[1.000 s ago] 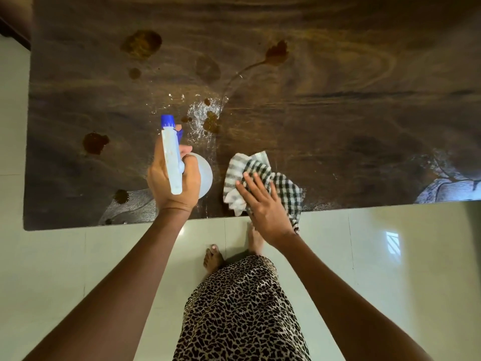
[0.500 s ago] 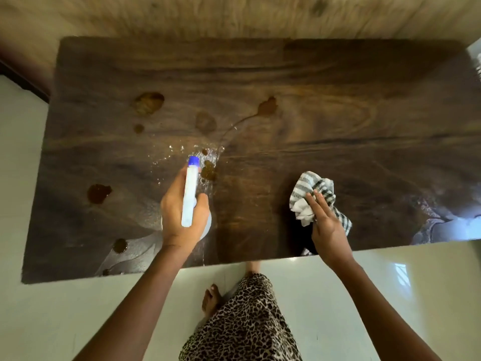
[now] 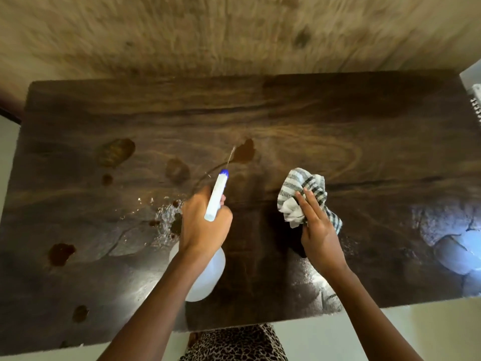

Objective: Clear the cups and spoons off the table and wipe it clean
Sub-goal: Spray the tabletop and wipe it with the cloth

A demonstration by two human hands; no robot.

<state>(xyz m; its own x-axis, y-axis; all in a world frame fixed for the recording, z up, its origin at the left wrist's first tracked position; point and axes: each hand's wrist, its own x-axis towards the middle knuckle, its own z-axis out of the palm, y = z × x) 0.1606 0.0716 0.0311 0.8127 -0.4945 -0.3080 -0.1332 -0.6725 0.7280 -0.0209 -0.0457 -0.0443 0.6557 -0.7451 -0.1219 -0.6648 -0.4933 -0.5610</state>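
A dark wooden table (image 3: pixel 338 121) fills the view, with no cups or spoons on it. Several brown spill stains mark its left half, the largest at the far left (image 3: pixel 115 151) and one at the centre (image 3: pixel 244 151). A wet patch (image 3: pixel 166 217) glistens left of my left hand. My left hand (image 3: pixel 203 225) grips a white spray bottle (image 3: pixel 208 267) with a blue nozzle, aimed at the central stain; a thin jet leaves the nozzle. My right hand (image 3: pixel 317 227) holds a crumpled black-and-white checked cloth (image 3: pixel 302 194) against the tabletop.
A light wood-grain wall (image 3: pixel 234 35) stands right behind the table's far edge. Pale floor tiles (image 3: pixel 390 332) lie at the near side, where my patterned skirt (image 3: pixel 234 345) shows. A white object (image 3: pixel 475 95) sits off the table's far right corner.
My view has tilted up, showing the whole table and the wall. My left hand carried the bottle forward toward the central stain. My right hand slid the cloth right and forward.
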